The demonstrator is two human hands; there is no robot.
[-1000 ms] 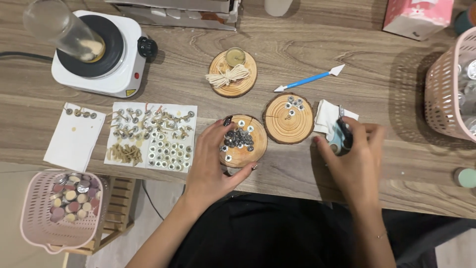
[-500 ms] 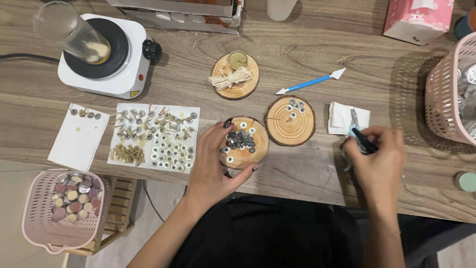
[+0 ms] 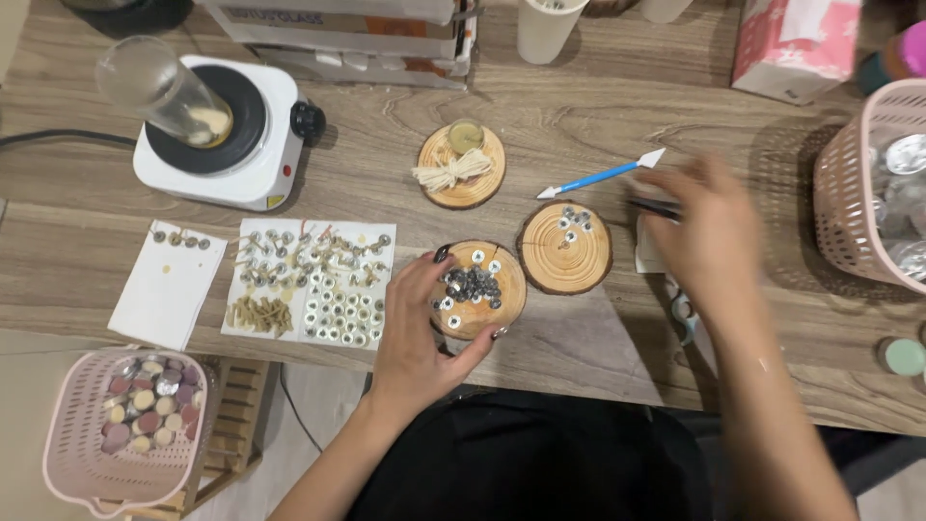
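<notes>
Carefully: keep left hand [image 3: 417, 333] cupped around the wood slice [image 3: 476, 289] piled with metal wick tabs [image 3: 473, 284], steadying it near the table's [image 3: 579, 116] front edge; bring blurred right hand [image 3: 706, 232], pinching dark tweezers [image 3: 656, 206], across slowly, avoiding the neighbouring slice [image 3: 565, 247].

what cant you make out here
- Right hand, head view: motion blur hides its grip on a thin dark tool.
- Scissors: mostly under the right forearm.
- Right basket: cut off by the frame edge.
- Metal bits on the wood slice held by the left hand: too small to identify.
</notes>
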